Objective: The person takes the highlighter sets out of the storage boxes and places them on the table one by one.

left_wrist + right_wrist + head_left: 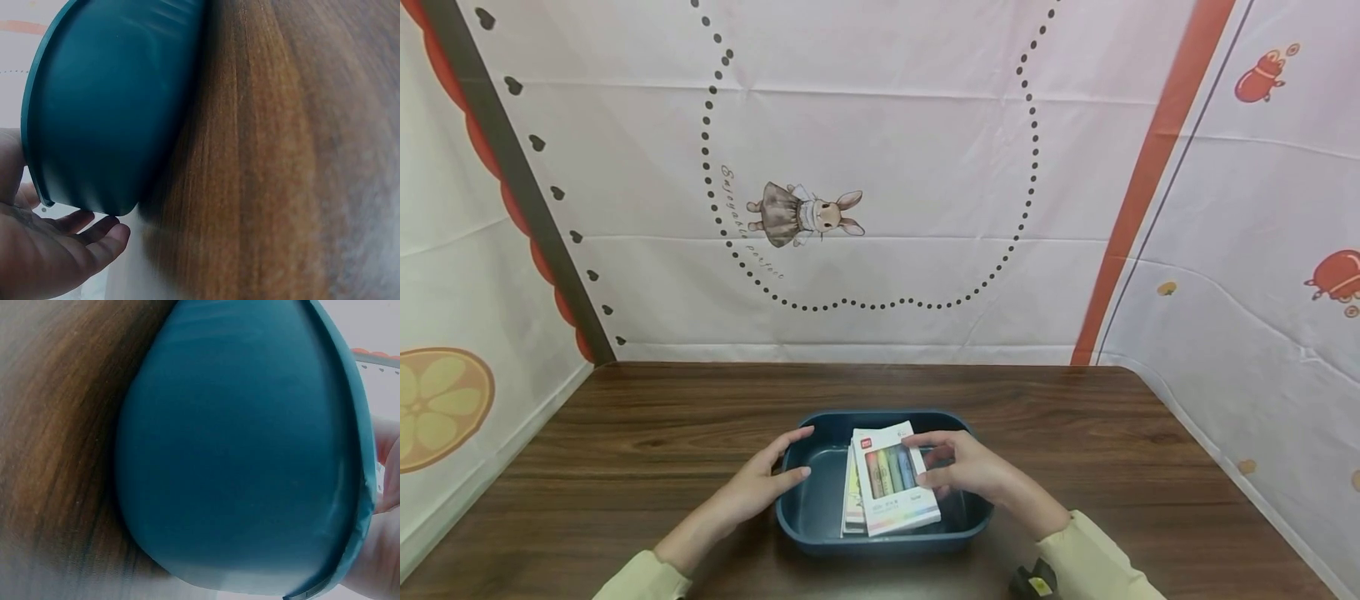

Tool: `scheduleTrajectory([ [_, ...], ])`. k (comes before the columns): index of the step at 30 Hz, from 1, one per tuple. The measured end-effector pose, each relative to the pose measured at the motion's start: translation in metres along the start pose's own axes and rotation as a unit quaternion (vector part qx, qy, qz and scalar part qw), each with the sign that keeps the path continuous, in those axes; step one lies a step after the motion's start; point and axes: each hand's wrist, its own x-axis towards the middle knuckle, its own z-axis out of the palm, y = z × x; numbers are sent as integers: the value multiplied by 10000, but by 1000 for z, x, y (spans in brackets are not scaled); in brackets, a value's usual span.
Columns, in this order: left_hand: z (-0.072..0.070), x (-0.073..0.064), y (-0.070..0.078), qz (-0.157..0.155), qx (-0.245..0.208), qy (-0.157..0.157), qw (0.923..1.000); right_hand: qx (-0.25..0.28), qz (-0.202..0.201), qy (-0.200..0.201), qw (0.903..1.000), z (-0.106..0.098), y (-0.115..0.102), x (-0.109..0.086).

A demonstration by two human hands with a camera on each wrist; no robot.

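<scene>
box (902, 507): inside the tub (887, 546), window side up, coloured sticks (885, 472) showing through; it lies on a lower box (854, 500), which peeps out along its left edge

right grip (966, 468): clamped on the box by its right edge, thumb and forefinger over the face, the other fingers curled and partly hidden, so how far they reach beneath I cannot tell

left grip (758, 483): closed over the left end of the tub, thumb across the rim; in the left wrist view its fingers lie along the outside of that end wall

way from right grip: the box stretches out to the left and toward the person, held at its far half rather than its middle

box's long axis: runs away from the person, far end leaning a little left, so it crosses the tub's long axis, which runs left to right

nearer grip: the right, touching the box; the left is well apart from it, with a stretch of tub floor between

tub: stands on the wooden surface (587, 483); the right wrist view shows only its outer wall, with part of the right grip beyond the rim
</scene>
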Motion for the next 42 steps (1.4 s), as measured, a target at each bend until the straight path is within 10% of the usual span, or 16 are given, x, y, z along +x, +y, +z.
scheduleTrajectory([
  [42, 2, 0, 3, -291, 84, 103, 9995, -159, 203, 850, 9960, -43, -3, -19],
])
